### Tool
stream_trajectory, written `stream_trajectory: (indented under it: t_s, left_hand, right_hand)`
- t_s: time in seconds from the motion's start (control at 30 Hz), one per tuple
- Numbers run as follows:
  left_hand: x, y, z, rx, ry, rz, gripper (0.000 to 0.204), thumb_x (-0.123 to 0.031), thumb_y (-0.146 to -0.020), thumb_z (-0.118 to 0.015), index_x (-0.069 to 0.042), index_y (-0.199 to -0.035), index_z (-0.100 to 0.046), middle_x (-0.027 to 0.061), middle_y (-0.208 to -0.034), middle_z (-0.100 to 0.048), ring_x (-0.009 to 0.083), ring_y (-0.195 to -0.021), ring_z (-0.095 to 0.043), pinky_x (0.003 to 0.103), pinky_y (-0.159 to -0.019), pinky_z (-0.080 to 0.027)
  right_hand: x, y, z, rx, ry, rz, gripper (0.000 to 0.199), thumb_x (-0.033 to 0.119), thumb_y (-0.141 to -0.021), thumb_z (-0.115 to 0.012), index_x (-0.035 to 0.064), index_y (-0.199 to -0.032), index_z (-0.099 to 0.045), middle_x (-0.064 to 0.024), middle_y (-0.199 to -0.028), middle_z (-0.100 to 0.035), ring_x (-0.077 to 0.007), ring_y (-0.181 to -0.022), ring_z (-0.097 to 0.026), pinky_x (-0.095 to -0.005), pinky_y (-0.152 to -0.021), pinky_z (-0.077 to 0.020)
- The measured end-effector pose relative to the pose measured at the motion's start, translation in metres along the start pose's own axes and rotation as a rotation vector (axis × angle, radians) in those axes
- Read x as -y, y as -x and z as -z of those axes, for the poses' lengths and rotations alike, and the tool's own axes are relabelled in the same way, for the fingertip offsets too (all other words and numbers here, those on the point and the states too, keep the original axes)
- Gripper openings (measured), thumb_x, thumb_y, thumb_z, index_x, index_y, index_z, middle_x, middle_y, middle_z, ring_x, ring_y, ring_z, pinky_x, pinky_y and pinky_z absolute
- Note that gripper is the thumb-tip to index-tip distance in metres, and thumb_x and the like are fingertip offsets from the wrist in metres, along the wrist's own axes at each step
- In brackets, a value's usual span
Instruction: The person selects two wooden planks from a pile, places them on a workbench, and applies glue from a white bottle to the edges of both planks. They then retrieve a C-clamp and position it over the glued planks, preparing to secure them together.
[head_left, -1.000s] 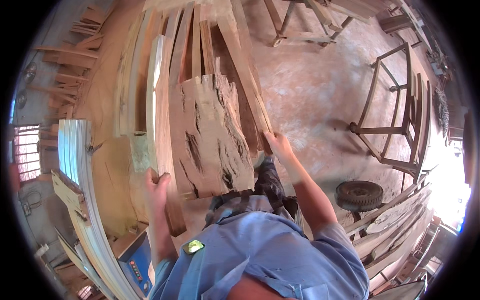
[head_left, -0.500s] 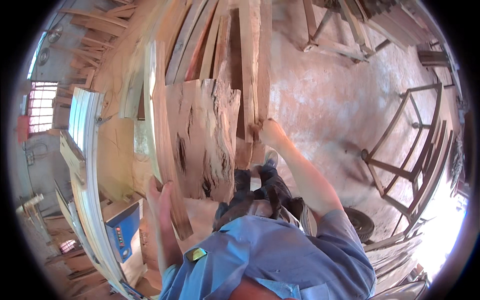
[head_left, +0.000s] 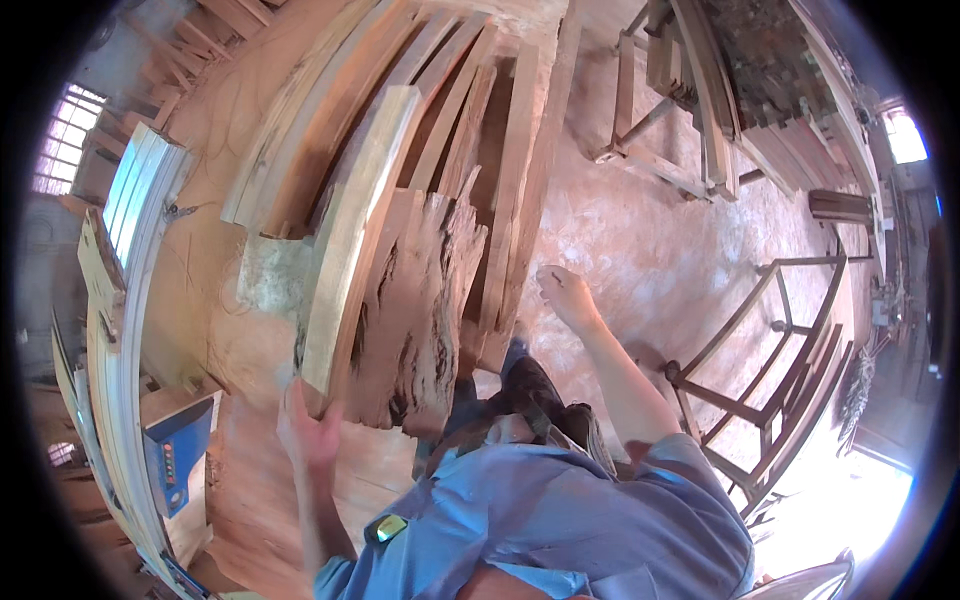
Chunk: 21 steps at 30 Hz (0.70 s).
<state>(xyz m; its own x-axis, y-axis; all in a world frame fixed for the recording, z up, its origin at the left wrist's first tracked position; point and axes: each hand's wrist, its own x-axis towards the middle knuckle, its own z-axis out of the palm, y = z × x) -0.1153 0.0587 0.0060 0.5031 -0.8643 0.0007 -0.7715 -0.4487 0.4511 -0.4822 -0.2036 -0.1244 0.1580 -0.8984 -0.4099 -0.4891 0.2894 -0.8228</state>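
Note:
My left hand is closed round the near end of a long, pale wooden beam. That beam lies tilted across the left edge of a wide slab with a rough, cracked live edge. My right hand hangs over the floor with its fingers curled in, and nothing shows in them. It is apart from the wood; nearest to it is a long brown plank on the right side of the pile.
More long boards lie beyond the slab. At the left stand a metal-topped machine edge and a blue control panel. Wooden frames rest on the floor at the right, with stacked timber at the far right.
My right hand has let go of the ragged plank and moved right. The beam in my left hand now leans more to the right at its far end. My view has turned.

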Motion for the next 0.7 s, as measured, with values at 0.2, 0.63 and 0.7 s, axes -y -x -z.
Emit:
stream_trajectory:
  t_s: [0.2, 0.63, 0.7]
  left_hand:
    - [-0.005, 0.017, -0.013, 0.013, -0.157, 0.208, 0.066, -0.02, -0.071, -0.077, 0.003, -0.128, -0.053, 0.0251, -0.118, -0.06, 0.0428, -0.107, -0.057, 0.047, -0.09, -0.049]
    - [-0.1, 0.079, -0.047, -0.513, -0.013, 0.534, 0.05, -0.029, -0.093, -0.064, 0.005, -0.128, -0.052, 0.0205, -0.125, -0.059, 0.0325, -0.115, -0.057, 0.042, -0.098, -0.045]
    - [-0.102, 0.111, -0.078, -0.601, 0.261, 0.734, 0.051, -0.035, -0.096, -0.059, 0.004, -0.13, -0.052, 0.0189, -0.126, -0.058, 0.0297, -0.114, -0.056, 0.041, -0.099, -0.044]
  right_hand:
    - [-0.001, -0.049, -0.022, 0.188, 0.104, 0.153, 0.041, 0.037, -0.094, -0.057, -0.0038, -0.099, -0.065, -0.0242, -0.086, -0.067, -0.0365, -0.085, -0.068, -0.044, -0.078, -0.0512]
    - [-0.031, -0.114, 0.056, 0.405, 0.003, -0.042, 0.038, 0.032, -0.095, -0.057, -0.0024, -0.106, -0.068, -0.0175, -0.084, -0.069, -0.0242, -0.075, -0.069, -0.0361, -0.07, -0.0537]
    - [-0.023, -0.124, 0.059, 0.401, -0.045, -0.07, 0.038, 0.033, -0.096, -0.056, -0.0021, -0.107, -0.068, -0.0143, -0.084, -0.068, -0.021, -0.073, -0.068, -0.0346, -0.067, -0.0538]
